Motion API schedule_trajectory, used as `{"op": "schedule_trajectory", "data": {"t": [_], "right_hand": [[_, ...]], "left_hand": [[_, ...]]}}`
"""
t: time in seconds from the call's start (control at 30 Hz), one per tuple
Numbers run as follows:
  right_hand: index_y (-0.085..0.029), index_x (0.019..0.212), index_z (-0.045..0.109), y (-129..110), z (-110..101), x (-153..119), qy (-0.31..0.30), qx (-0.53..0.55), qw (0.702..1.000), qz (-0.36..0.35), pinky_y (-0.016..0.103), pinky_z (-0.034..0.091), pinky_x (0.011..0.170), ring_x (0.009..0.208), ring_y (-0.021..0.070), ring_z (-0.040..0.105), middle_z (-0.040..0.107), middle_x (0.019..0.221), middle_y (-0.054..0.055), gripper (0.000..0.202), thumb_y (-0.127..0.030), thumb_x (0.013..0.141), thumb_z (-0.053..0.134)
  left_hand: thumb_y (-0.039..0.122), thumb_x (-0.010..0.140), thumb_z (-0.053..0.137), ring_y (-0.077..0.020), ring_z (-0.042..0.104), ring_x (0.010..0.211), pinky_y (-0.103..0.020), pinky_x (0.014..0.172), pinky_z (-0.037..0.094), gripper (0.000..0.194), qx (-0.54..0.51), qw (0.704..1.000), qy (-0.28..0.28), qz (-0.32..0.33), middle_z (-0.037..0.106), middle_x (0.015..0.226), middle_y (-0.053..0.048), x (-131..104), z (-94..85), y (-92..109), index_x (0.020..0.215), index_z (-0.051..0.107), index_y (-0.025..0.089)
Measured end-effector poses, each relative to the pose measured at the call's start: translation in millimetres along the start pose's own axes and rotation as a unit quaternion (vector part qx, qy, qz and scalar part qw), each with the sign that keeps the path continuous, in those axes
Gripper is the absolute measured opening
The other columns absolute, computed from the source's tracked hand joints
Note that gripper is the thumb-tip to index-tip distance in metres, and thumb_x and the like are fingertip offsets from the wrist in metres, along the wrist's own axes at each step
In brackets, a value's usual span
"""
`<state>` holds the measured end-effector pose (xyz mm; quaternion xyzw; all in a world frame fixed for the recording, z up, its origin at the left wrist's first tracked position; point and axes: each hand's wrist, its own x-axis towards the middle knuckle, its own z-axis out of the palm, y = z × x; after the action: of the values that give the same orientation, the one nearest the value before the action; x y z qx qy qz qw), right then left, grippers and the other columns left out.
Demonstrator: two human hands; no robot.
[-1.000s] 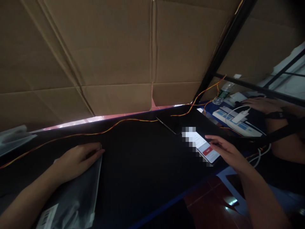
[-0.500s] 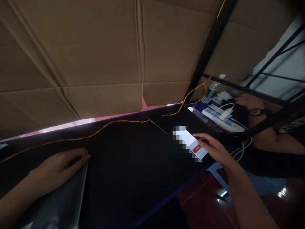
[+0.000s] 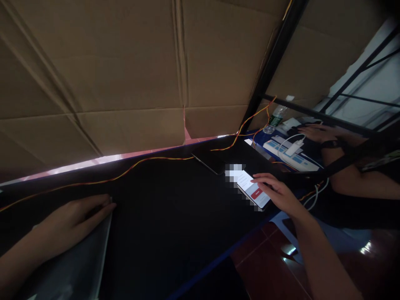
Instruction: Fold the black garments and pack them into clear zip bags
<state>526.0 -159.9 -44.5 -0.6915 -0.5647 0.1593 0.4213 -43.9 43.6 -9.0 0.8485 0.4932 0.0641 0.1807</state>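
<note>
Fingers (image 3: 265, 180) of the right hand (image 3: 283, 198) hang loosely parted, gripping nothing, at the lit phone's (image 3: 245, 180) right side — whether touching, I cannot tell. The phone lies beneath and leftward of them on the black table (image 3: 156, 216), long axis slanting far-left to near-right. The left hand (image 3: 70, 221), well apart, meets a plastic bag's (image 3: 78, 260) corner — pinched or not, unclear.

- A head-worn camera looks forward and down from above the near side of a black worktop (image 3: 150, 233).
- The lens faces cardboard panels (image 3: 125, 62) at the worktop's far edge, which climbs rightward (the view meets it aslant).
- The left hand (image 3: 73, 216) and right hand (image 3: 276, 191) appear close; beyond the worktop's right edge, a co-worker's arm (image 3: 350, 173) enters view.
</note>
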Motion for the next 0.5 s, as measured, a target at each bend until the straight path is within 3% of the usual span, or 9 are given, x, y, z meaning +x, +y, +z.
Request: {"op": "schedule_trajectory", "data": {"t": [0.3, 0.5], "right_hand": [[-0.035, 0.106, 0.085, -3.8, 0.5, -1.5, -0.006, -0.004, 1.000, -0.001, 0.052, 0.053, 0.104, 0.126, 0.0324, 0.066, 0.069, 0.137, 0.008, 0.032, -0.057, 0.101, 0.064], [-0.034, 0.108, 0.084, -2.0, 0.3, -1.5, -0.005, 0.002, 1.000, -0.006, 0.051, 0.053, 0.107, 0.127, 0.0322, 0.065, 0.069, 0.136, 0.008, 0.033, -0.059, 0.101, 0.064]], "left_hand": [[0.070, 0.096, 0.049, -0.0302, 0.076, 0.093, -0.040, 0.087, 0.059, 0.046, -0.007, 0.999, -0.044, 0.006, 0.082, 0.095, 0.001, 3.5, 6.9, -28.1, 0.096, 0.078, 0.034], [0.070, 0.097, 0.048, -0.0316, 0.075, 0.099, -0.043, 0.093, 0.058, 0.046, -0.009, 1.000, 0.003, 0.003, 0.083, 0.100, 0.002, 3.1, 12.9, -27.1, 0.099, 0.078, 0.035]]}}
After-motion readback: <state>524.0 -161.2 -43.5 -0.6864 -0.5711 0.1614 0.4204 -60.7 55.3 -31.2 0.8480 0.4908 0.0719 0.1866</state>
